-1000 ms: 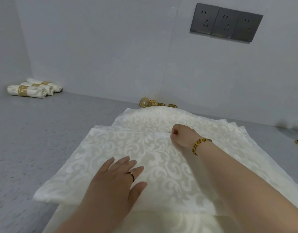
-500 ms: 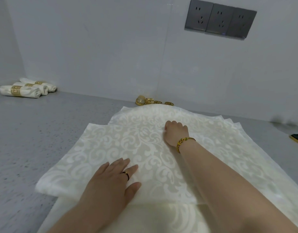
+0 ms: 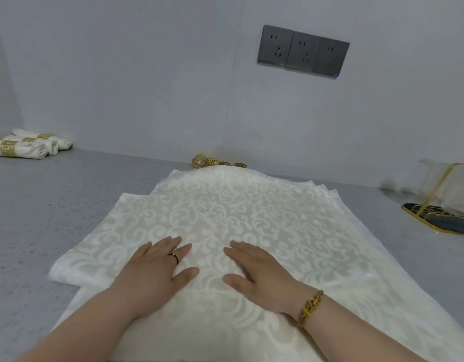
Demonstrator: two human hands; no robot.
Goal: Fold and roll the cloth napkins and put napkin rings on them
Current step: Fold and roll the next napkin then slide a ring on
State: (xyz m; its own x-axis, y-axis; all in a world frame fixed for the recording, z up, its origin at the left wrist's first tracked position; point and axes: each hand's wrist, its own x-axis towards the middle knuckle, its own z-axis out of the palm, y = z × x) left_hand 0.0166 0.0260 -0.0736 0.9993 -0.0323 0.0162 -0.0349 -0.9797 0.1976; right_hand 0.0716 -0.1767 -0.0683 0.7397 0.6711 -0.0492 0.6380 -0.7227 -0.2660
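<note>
A cream damask napkin lies folded flat on top of a stack of the same napkins in front of me. My left hand and my right hand both rest palm down on its near part, fingers spread, a short gap between them. Several gold napkin rings sit at the wall just beyond the stack's far edge. Three rolled napkins with gold rings lie at the far left by the wall.
The grey counter meets a white wall with a dark socket panel. At the right edge stands a clear holder with gold trim on a dark base.
My right hand let go of the napkin's far edge and drew back toward me, now flat beside the left hand. The view shifted right, revealing the gold-trimmed holder.
</note>
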